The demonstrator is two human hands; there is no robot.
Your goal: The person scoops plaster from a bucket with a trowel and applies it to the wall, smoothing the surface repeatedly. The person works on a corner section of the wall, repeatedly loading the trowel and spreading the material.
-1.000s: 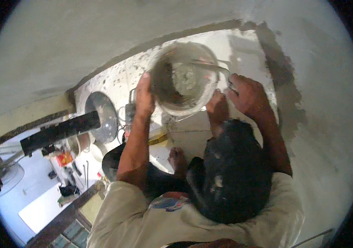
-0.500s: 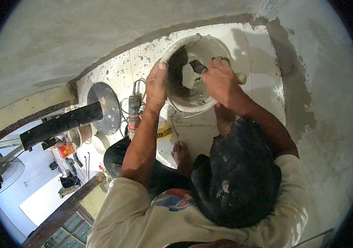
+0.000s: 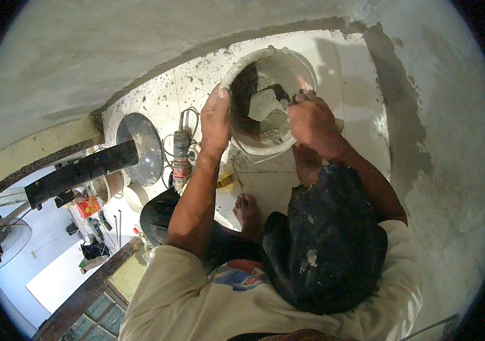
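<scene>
A grey-crusted bucket [image 3: 300, 63] stands in front of me, with wet grey mortar [image 3: 271, 135] inside it. My left hand [image 3: 215, 120] is closed on the bucket's left rim, thumb on top and the other fingers mostly hidden behind the wall. Over the right side of the opening, my right hand [image 3: 314, 120] is wrapped round the handle of a trowel. The trowel's pale handle end [image 3: 340, 124] sticks out past the fist, and its grey-smeared blade [image 3: 267, 103] seems to lie down inside the bucket, hard to tell from the mortar.
Left of the bucket lie a corded power tool [image 3: 181, 156], a round dark disc [image 3: 140, 142] and a yellow object [image 3: 225, 179]. A long black panel [image 3: 83, 172] and a fan [image 3: 6, 241] are farther left. Plastered walls [image 3: 452, 142] bound the tiled floor [image 3: 361, 85].
My right hand has shifted slightly right and toward me, drawing the trowel with it. My left hand keeps its place on the bucket's rim.
</scene>
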